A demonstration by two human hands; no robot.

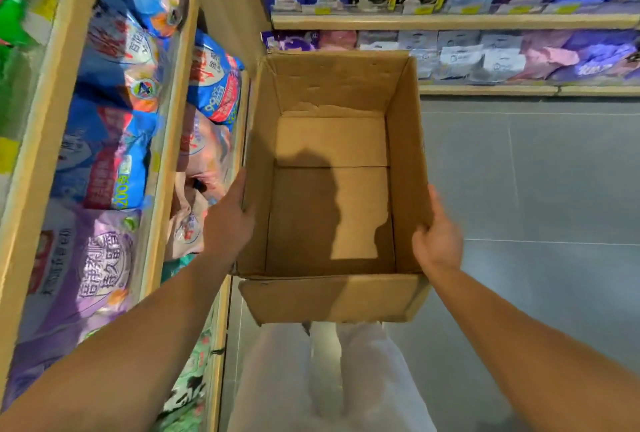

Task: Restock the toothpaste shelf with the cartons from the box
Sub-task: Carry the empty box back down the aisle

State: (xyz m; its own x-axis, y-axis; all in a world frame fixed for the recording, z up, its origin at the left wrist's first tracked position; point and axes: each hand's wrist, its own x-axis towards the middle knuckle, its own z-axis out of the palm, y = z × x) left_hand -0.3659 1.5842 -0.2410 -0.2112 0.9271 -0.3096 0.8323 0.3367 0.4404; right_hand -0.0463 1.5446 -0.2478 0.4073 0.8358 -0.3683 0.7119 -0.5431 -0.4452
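An open brown cardboard box (pixel 405 140) is held up in front of me at mid frame, above the floor. Its inside is bare cardboard; I see no cartons in it. My left hand (pixel 228 220) grips the box's left wall near the front corner. My right hand (pixel 438 237) grips the right wall, fingers curled over the rim. The front flap (pixel 329 296) hangs down toward me. No toothpaste cartons or toothpaste shelf show in this view.
Wooden shelves (pixel 45 112) on my left hold blue, pink and purple detergent bags (pixel 104 154). Across the aisle, shelves (pixel 450 21) carry purple and blue packs. Grey tiled floor (pixel 536 189) lies to the right. My white trousers (pixel 329 379) show below the box.
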